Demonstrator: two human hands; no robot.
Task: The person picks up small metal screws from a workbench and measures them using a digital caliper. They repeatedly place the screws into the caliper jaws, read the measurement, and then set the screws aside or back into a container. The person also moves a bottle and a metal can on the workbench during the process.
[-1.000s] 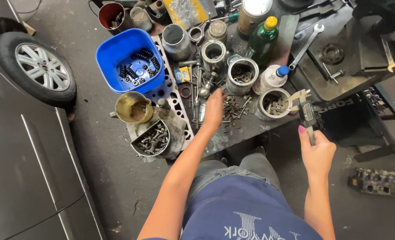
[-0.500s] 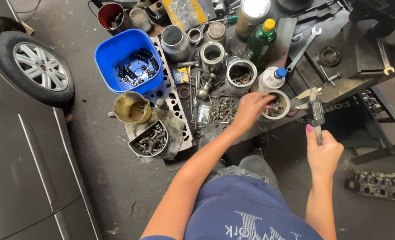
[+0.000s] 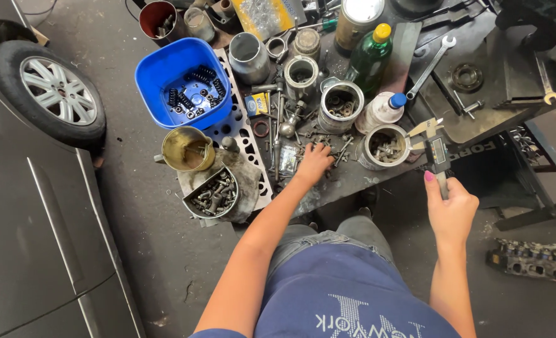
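Half a second back the left hand [image 3: 315, 164] reached toward the tin of bolts [image 3: 386, 147]; it has now drawn left, fingers curled down onto loose screws [image 3: 331, 149] scattered on the grimy steel bench [image 3: 478, 122]. The right hand [image 3: 452, 206] stays clenched around a digital caliper [image 3: 438, 153], held upright beside that round tin.

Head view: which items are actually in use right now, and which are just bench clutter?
In use:
- digital caliper, held in the right hand
- loose bolts and nuts on the bench, under the left hand

Lying about:
- blue tub of springs
- green bottle
- spanner
- tin of bolts
- brass cup
- car wheel
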